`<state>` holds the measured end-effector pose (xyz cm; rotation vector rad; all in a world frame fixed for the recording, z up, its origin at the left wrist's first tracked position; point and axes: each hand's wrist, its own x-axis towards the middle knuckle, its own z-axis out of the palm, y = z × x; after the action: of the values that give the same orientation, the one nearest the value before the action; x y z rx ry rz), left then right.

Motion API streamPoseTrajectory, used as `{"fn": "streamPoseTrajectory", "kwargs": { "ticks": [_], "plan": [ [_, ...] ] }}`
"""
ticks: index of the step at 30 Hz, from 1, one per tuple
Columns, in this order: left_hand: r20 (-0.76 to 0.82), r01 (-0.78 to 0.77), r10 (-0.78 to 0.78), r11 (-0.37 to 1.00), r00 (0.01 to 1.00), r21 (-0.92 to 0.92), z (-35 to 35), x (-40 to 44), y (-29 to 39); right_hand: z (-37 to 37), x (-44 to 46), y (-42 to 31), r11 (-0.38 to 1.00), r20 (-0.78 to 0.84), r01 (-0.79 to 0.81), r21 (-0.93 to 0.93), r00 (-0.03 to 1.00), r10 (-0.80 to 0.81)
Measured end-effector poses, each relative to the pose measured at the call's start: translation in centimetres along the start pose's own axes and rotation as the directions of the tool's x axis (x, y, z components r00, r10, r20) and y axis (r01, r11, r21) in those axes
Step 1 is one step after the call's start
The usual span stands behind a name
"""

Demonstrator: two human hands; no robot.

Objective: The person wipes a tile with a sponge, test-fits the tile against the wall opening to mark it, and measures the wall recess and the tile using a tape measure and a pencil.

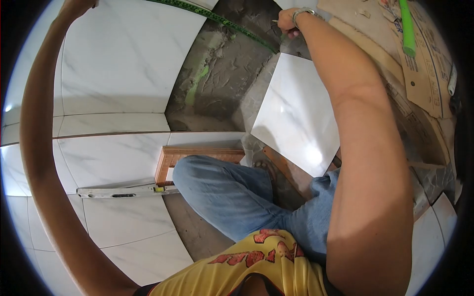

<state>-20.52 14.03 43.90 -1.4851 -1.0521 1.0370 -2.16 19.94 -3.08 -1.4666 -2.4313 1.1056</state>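
Note:
A long green tape measure blade [217, 18] runs from the top edge down to the bare cement near the upper middle. At the top left, my left hand [79, 6] is partly cut off by the frame edge, its fingers mostly out of sight. My right hand [288, 22], with a watch on the wrist, is closed round a thin object like a pencil, just right of the tape's lower end. Below that hand a white marbled tile [298, 111] lies tilted across the floor.
White wall tiles [123, 54] border bare cement [217, 79]. A spirit level [121, 191] lies beside a wooden frame [197, 150] near my bent knee. At the right are cardboard [424, 74] and a green rod [408, 29].

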Motion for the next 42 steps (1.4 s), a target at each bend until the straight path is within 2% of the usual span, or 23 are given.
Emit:
{"fn": "streamPoseTrajectory", "kwargs": {
  "ticks": [3,6,9,15,19,28,33,36,39,42],
  "plan": [
    [0.003,0.005,-0.005,1.0,1.0,-0.019,0.2,-0.1,-0.3,-0.1,-1.5,-0.4,0.978,-0.054,-0.098,0.184,0.993,0.109],
    [0.009,0.014,-0.014,0.999,1.0,-0.049,0.5,0.4,-0.5,-0.2,-1.2,-0.3,0.991,-0.021,-0.085,0.104,0.996,0.088],
    [0.013,0.022,-0.021,0.998,1.0,-0.065,0.7,0.8,-0.6,-0.5,-1.9,-0.2,0.985,-0.046,-0.098,0.145,0.993,0.106],
    [0.019,0.025,-0.023,0.996,1.0,-0.085,1.0,1.2,-0.7,-0.7,-1.6,-0.3,0.999,-0.027,-0.033,0.0,0.999,0.033],
    [0.025,0.03,-0.028,0.995,0.999,-0.096,1.2,1.2,-0.6,-0.7,-1.6,-0.3,0.997,-0.048,-0.047,0.063,0.998,0.05],
    [0.035,0.039,-0.036,0.993,0.999,-0.11,1.6,1.3,-0.5,-0.7,-1.8,-1.2,0.996,-0.072,-0.008,-0.091,0.997,0.002],
    [0.046,0.044,-0.038,0.991,0.998,-0.124,1.7,1.8,-0.9,-0.5,-1.5,-1.1,0.999,-0.118,-0.021,-0.026,0.993,0.018],
    [0.055,0.043,-0.036,0.991,0.998,-0.13,1.8,2.0,-1.1,-0.7,-2.1,-1.5,0.999,-0.098,-0.015,-0.049,0.995,0.01],
    [0.066,0.049,-0.04,0.99,0.997,-0.135,1.9,2.0,-1.2,0.5,-0.5,-1.4,0.998,-0.171,-0.015,0.067,0.985,0.026],
    [0.086,0.062,-0.05,0.988,0.995,-0.144,1.9,1.6,-1.0,0.7,0.2,-2.3,0.997,-0.13,0.018,-0.08,0.991,-0.028]
  ]
}}
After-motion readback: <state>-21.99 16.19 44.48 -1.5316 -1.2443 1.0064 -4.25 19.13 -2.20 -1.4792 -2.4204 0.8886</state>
